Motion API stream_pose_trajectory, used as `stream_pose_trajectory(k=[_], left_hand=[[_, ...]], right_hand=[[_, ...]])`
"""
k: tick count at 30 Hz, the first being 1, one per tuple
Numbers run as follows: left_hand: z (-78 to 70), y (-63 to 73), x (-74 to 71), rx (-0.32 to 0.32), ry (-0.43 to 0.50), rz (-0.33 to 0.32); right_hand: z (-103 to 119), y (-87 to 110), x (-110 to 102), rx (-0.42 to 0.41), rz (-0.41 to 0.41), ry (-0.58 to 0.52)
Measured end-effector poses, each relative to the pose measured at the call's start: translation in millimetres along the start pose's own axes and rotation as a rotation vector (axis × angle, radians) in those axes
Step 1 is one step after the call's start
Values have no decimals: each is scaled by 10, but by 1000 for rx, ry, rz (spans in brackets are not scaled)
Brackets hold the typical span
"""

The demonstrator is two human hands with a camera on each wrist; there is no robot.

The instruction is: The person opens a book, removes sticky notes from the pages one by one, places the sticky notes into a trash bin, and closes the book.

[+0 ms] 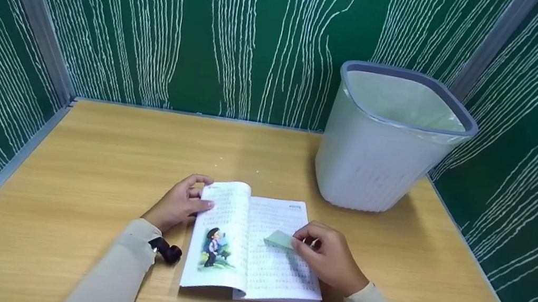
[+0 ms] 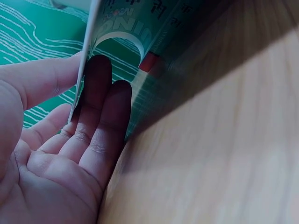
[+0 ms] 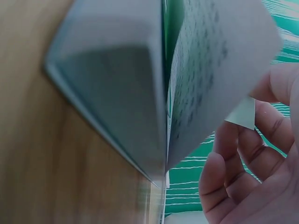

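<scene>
An open book [image 1: 272, 274] lies on the table, with printed text and a colour picture of a standing figure on its left page. My left hand [image 1: 181, 204] grips the raised left part at its outer edge. In the left wrist view the thumb [image 2: 51, 77] is on one side of the pages and the other fingers [image 2: 107, 112] are behind the curved cover. Over the right page, my right hand [image 1: 330, 256] pinches a small light green paper slip [image 1: 280, 239] between thumb and forefinger. The slip [image 3: 244, 114] also shows between those fingers in the right wrist view.
A white trash bin [image 1: 369, 160] with a grey rim and a thin liner bag stands at the back right of the wooden table [image 1: 141, 148]. Tiny white specks lie beyond the book. Green panels [image 1: 302, 71] with white wavy lines enclose the table.
</scene>
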State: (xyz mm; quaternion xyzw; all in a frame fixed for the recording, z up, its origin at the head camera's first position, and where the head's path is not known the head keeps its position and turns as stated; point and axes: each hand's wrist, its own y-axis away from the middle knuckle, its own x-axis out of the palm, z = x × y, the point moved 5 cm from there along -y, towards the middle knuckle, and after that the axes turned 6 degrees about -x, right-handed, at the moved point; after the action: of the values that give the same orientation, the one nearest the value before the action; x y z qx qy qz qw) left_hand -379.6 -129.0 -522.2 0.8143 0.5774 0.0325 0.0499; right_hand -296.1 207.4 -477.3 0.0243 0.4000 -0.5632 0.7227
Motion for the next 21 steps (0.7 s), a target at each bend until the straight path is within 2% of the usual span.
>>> stream_pose_trajectory(k=[7,16,21], left_hand=[[7,-1,-5,5,-39,-23],[25,-7,0,25,-25,-11],[24,-5,-1,28,-29,-16]], right_hand=[[-3,1,-19,15,-12,0],[3,1,-32,-60,-49,-18],[-2,-4,-37,-49,-58,-15]])
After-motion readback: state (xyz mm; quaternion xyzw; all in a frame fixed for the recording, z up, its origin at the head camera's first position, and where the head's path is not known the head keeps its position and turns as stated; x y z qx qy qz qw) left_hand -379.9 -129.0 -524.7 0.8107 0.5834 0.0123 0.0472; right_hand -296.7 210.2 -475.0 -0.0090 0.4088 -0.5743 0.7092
